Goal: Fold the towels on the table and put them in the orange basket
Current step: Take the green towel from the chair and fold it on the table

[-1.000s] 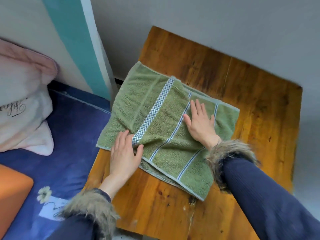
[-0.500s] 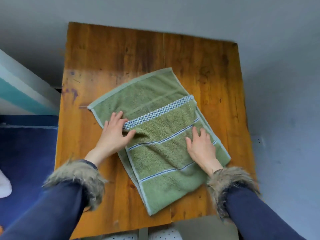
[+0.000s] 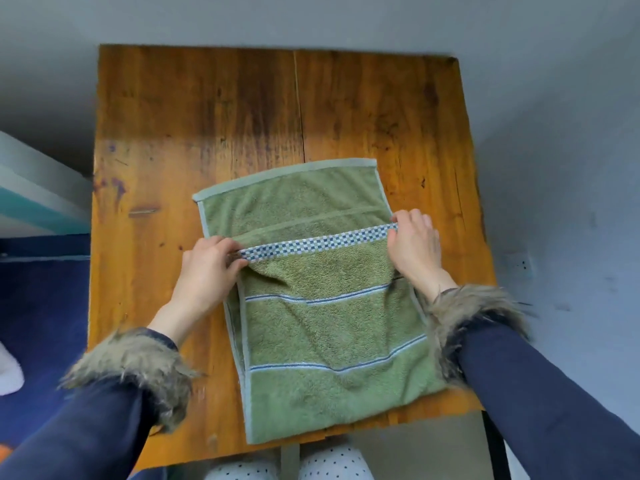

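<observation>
Left hand (image 3: 204, 268) and right hand (image 3: 415, 247) are pinching the green towel (image 3: 325, 327) at its checkered band (image 3: 318, 242) ends, fingers curled. Uneven pulling risks a skewed fold.

No words, labels, brands or numbers can be read anywhere in this view.

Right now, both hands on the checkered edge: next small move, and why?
Probably draw the checkered band toward the towel's far hem. Left hand and right hand pinch its ends, and the far portion still lies uncovered.
</observation>
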The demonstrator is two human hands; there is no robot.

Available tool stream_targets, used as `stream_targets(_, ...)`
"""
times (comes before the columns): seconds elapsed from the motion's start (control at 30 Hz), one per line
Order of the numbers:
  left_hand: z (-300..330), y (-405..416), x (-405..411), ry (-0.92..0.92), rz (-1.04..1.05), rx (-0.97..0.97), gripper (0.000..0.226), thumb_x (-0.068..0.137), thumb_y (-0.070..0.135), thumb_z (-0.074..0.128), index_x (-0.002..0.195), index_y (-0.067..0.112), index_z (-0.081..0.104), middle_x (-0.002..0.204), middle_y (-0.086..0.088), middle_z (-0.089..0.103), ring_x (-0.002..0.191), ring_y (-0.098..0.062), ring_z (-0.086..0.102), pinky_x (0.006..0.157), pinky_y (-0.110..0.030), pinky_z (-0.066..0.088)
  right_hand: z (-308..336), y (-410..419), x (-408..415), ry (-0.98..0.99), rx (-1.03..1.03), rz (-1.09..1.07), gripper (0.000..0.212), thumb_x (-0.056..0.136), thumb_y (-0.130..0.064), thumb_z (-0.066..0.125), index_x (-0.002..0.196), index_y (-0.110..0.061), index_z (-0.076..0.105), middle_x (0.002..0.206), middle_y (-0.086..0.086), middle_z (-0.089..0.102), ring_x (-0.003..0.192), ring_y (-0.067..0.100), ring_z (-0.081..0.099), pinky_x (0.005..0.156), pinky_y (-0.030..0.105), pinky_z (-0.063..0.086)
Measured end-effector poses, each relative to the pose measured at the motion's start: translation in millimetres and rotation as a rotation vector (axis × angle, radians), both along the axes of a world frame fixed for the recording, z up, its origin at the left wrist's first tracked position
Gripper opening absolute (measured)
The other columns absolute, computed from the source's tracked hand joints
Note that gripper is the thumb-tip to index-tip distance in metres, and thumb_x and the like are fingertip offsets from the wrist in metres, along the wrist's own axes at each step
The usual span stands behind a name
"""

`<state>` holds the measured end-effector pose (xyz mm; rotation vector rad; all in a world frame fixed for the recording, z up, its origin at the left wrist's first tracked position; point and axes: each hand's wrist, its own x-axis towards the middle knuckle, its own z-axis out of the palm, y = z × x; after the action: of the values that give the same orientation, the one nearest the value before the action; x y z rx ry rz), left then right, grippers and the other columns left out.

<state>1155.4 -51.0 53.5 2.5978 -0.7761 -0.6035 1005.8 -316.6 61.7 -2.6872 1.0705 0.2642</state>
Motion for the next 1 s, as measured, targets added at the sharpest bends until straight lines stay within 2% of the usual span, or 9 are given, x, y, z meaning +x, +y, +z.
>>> stream_targets(0.1, 1.2, 3.5, 1.9, 0.008, 0.054, -0.02, 0.014, 0.088, 0.021, 0.063, 0.097, 0.012, 0.065, 0.095, -0.005, 0.062, 0.097, -0.028, 0.052, 0.084, -0.042, 0.038, -8.1, -16.8, 11.5, 0.158, 0.049, 0.064, 0.037, 0.091, -0.015, 0.046, 0.128, -0.01, 0.046, 0.128, 0.01, 0.049, 0.118, 0.025, 0.042, 0.099, 0.043, 0.033)
stream_targets(0.23, 4.5, 1.8, 1.4, 0.171, 0.172, -0.117, 0.012, 0.087, 0.024, 0.064, 0.093, 0.014, 0.064, 0.089, 0.003, 0.063, 0.086, -0.014, 0.055, 0.073, -0.026, 0.038, -12.4, -27.1, 9.4, 0.227, 0.051, 0.079, 0.04, 0.089, -0.031, 0.056, 0.122, -0.012, 0.048, 0.122, 0.007, 0.053, 0.114, 0.024, 0.044, 0.096, 0.043, 0.034)
stream_targets(0.4, 25.3, 1.1, -8.6, 0.326, 0.286, -0.248, 0.005, 0.086, 0.022, 0.065, 0.081, 0.021, 0.064, 0.075, 0.006, 0.063, 0.067, -0.008, 0.052, 0.06, -0.02, 0.037, -3.2, -31.8, -3.0, 0.249, 0.142, 0.071, 0.025, 0.088, -0.039, 0.058, 0.099, -0.017, 0.061, 0.109, 0.003, 0.055, 0.109, 0.022, 0.043, 0.096, 0.042, 0.032)
stream_targets(0.5, 50.3, 7.4, -12.8, 0.446, 0.325, -0.355, 0.006, 0.084, 0.021, 0.068, 0.079, 0.018, 0.067, 0.073, 0.007, 0.066, 0.064, 0.0, 0.055, 0.06, -0.011, 0.042, 20.1, -37.1, -10.6, 0.142, 0.325, 0.02, 0.016, 0.087, -0.034, 0.061, 0.095, -0.019, 0.063, 0.096, -0.003, 0.049, 0.102, 0.019, 0.041, 0.088, 0.036, 0.036)
stream_targets(0.57, 68.8, 10.5, -11.5, 0.524, 0.309, -0.419, 0.005, 0.083, 0.02, 0.069, 0.08, 0.016, 0.069, 0.076, 0.005, 0.069, 0.066, 0.002, 0.058, 0.061, -0.006, 0.042, 42.1, -45.0, -11.7, 0.038, 0.468, -0.012, 0.006, 0.087, -0.027, 0.063, 0.086, -0.021, 0.062, 0.082, -0.005, 0.054, 0.084, 0.016, 0.048, 0.067, 0.027, 0.039)
stream_targets(0.63, 83.3, 11.8, -7.7, 0.561, 0.31, -0.475, 0.006, 0.083, 0.017, 0.067, 0.081, 0.012, 0.068, 0.077, 0.002, 0.067, 0.068, -0.001, 0.057, 0.062, -0.008, 0.042, 64.6, -53.9, -7.3, -0.066, 0.526, -0.017, 0.005, 0.087, -0.022, 0.063, 0.082, -0.022, 0.06, 0.076, -0.007, 0.057, 0.071, 0.013, 0.05, 0.057, 0.022, 0.035)
stream_targets(0.77, 97.0, 13.5, 5.7, 0.537, 0.342, -0.531, 0.008, 0.086, 0.012, 0.063, 0.08, 0.008, 0.062, 0.072, 0.001, 0.06, 0.065, -0.005, 0.049, 0.065, -0.021, 0.038, 91.4, -65.4, 10.7, -0.24, 0.609, -0.006, 0.003, 0.09, -0.02, 0.06, 0.088, -0.019, 0.062, 0.078, -0.01, 0.057, 0.067, 0.002, 0.048, 0.059, 0.019, 0.035)
stream_targets(0.9, 91.5, 16.8, 23.3, 0.43, 0.371, -0.534, 0.017, 0.087, 0.011, 0.06, 0.072, 0.017, 0.06, 0.064, 0.011, 0.06, 0.059, 0.004, 0.049, 0.056, -0.01, 0.037, 85.2, -70.1, 34.6, -0.399, 0.699, -0.104, 0.005, 0.087, -0.019, 0.064, 0.091, -0.015, 0.065, 0.08, -0.007, 0.061, 0.07, 0.002, 0.052, 0.062, 0.015, 0.041)
stream_targets(1.0, 73.5, 12.9, 37.5, 0.343, 0.431, -0.481, 0.014, 0.089, 0.021, 0.06, 0.075, 0.02, 0.061, 0.071, 0.007, 0.06, 0.063, -0.003, 0.049, 0.06, -0.019, 0.038, 63.8, -70.8, 55.8, -0.438, 0.709, -0.161, 0.009, 0.084, -0.016, 0.067, 0.091, -0.011, 0.066, 0.082, -0.002, 0.063, 0.071, 0.003, 0.054, 0.061, 0.01, 0.042)
